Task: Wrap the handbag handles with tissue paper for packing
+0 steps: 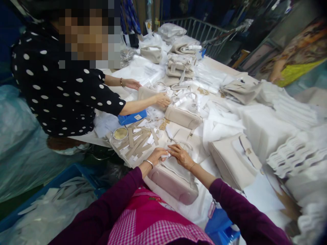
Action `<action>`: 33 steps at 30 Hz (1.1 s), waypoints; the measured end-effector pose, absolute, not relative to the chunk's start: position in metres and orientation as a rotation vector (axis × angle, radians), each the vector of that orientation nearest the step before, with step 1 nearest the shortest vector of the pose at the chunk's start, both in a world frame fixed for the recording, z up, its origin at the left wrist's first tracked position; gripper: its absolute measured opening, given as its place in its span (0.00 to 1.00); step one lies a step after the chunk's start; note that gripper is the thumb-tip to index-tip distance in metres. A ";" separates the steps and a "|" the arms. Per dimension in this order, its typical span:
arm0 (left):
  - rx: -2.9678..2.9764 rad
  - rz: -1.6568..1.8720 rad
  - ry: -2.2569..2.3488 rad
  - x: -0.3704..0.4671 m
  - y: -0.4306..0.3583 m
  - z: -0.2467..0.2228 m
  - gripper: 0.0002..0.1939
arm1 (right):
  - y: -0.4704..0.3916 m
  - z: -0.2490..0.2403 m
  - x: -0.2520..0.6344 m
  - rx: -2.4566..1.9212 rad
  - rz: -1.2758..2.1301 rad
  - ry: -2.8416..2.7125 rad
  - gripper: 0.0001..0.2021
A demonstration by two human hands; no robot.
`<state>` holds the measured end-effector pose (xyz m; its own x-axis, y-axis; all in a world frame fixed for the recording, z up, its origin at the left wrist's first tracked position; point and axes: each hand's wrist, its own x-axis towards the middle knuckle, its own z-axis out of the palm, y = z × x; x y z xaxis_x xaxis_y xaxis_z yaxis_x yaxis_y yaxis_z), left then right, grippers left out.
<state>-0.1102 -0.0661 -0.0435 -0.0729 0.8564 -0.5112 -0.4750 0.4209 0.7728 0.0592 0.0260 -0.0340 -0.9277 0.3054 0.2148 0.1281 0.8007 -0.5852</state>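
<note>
A beige handbag lies in front of me on the table, its broad pale-pinkish side towards me. Above its top edge my left hand is closed on a small white wrapping piece, which seems to be at the bag's handle. My right hand meets it from the other side, fingers bent and touching the same white piece. What lies under the fingertips is hidden. Just beyond my hands lies another beige bag part with a small metal fitting.
Across the table a co-worker's hands handle beige bags with white-wrapped handles. Cardboard strips and a round tin lie to the left. On the right stand another beige bag and stacked white foam sheets. A blue crate sits lower left.
</note>
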 end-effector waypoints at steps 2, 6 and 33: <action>0.452 1.154 1.209 -0.110 -0.065 -0.042 0.10 | 0.028 -0.034 0.057 -0.334 0.843 -2.679 0.24; 0.479 1.126 1.260 -0.107 -0.062 -0.035 0.10 | 0.017 -0.013 0.064 -0.602 0.901 -2.484 0.25; 0.572 1.027 1.393 -0.089 -0.053 -0.024 0.18 | -0.238 -0.012 0.320 -1.958 0.829 -0.383 0.20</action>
<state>-0.0886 -0.0531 -0.0239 -0.1265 0.8454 -0.5190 -0.2463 0.4801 0.8420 0.3201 -0.2379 -0.0118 0.7219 0.5690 -0.3938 -0.0691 -0.5069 -0.8592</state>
